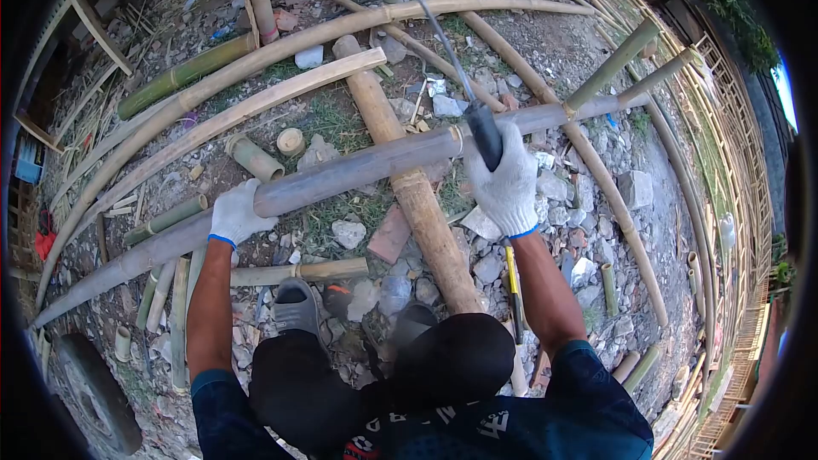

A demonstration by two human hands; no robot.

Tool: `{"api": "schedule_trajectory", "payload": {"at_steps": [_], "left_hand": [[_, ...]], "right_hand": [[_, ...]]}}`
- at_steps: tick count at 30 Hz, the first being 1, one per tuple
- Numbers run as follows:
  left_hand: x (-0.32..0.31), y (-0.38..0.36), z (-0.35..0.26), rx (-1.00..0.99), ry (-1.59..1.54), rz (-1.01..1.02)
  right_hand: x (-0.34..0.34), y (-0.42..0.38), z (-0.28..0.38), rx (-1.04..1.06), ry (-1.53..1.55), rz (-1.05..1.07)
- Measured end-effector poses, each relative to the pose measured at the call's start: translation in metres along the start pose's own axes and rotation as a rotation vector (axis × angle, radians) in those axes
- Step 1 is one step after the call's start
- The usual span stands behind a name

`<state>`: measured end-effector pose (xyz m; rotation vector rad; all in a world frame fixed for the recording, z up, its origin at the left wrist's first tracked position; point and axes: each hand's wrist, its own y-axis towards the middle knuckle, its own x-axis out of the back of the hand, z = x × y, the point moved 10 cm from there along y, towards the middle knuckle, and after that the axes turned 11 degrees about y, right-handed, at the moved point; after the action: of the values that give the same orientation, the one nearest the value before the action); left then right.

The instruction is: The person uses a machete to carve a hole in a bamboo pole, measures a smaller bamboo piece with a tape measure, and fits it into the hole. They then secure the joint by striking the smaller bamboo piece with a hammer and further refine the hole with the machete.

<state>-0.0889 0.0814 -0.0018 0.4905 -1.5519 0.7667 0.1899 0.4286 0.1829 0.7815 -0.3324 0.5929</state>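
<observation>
A long grey-brown bamboo pole [358, 168] runs slantwise before me, over a thicker bamboo log [426, 226] on the ground. My left hand [241, 213], in a white knit glove, is wrapped over the pole left of the middle. In the same kind of glove, my right hand [504, 181] is closed around the black handle of a long-bladed knife [486, 138], just by a node of the pole. Its thin blade points up and away, seen nearly edge-on. A split bamboo strip [247, 123] curves beyond the pole.
Stones and brick pieces [392, 234] cover the ground. Short bamboo offcuts [254, 158] lie about. A long curved pole [341, 27] arches across the far side. A tire [98, 392] is at lower left; a yellow-and-black tool [514, 283] lies beside my right forearm.
</observation>
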Motion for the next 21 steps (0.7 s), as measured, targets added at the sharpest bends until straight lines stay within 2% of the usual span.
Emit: {"api": "schedule_trajectory", "payload": {"at_steps": [3,6,8,9,10,11,13,14,15,16,17,18,19,20,21], "left_hand": [[-0.002,0.000,0.002,-0.004,-0.010,-0.032],[0.000,0.002,0.000,0.021,-0.008,0.025],[0.001,0.001,0.002,0.026,-0.010,0.028],[0.002,0.002,0.004,0.017,-0.008,0.009],[0.001,0.000,0.001,0.005,-0.015,-0.006],[-0.004,-0.005,-0.001,-0.012,-0.007,-0.012],[-0.002,0.000,0.004,-0.020,0.017,-0.055],[0.002,-0.002,0.000,0.000,-0.009,-0.007],[-0.002,-0.001,0.004,0.020,-0.015,0.009],[0.001,0.004,0.005,0.019,-0.006,0.000],[-0.002,-0.001,0.004,0.012,0.002,0.015],[-0.001,-0.003,0.003,0.005,-0.005,0.005],[0.002,-0.001,0.001,-0.008,-0.013,-0.007],[0.002,-0.001,0.001,-0.016,-0.025,-0.013],[0.003,0.001,0.000,-0.022,-0.027,-0.006]], "right_hand": [[0.057,0.071,0.107,0.384,0.208,-0.292],[0.066,0.075,0.115,0.494,0.263,-0.435],[0.029,0.027,0.027,0.247,0.305,-0.388],[-0.010,-0.020,-0.048,-0.071,0.142,-0.106],[-0.051,-0.083,-0.143,-0.351,-0.174,0.228],[-0.059,-0.122,-0.178,-0.378,-0.196,0.294],[-0.055,-0.102,-0.154,-0.315,-0.122,0.162],[-0.047,-0.072,-0.123,-0.438,-0.145,0.221],[-0.036,-0.039,-0.092,-0.392,-0.084,0.227],[-0.016,0.002,-0.040,-0.227,-0.043,0.118],[0.010,0.038,0.017,0.066,-0.031,-0.035],[0.034,0.066,0.064,0.032,0.038,-0.089],[0.060,0.086,0.109,0.179,0.026,-0.212],[0.076,0.104,0.138,0.321,0.144,-0.273],[0.082,0.104,0.147,0.450,0.164,-0.345]]}}
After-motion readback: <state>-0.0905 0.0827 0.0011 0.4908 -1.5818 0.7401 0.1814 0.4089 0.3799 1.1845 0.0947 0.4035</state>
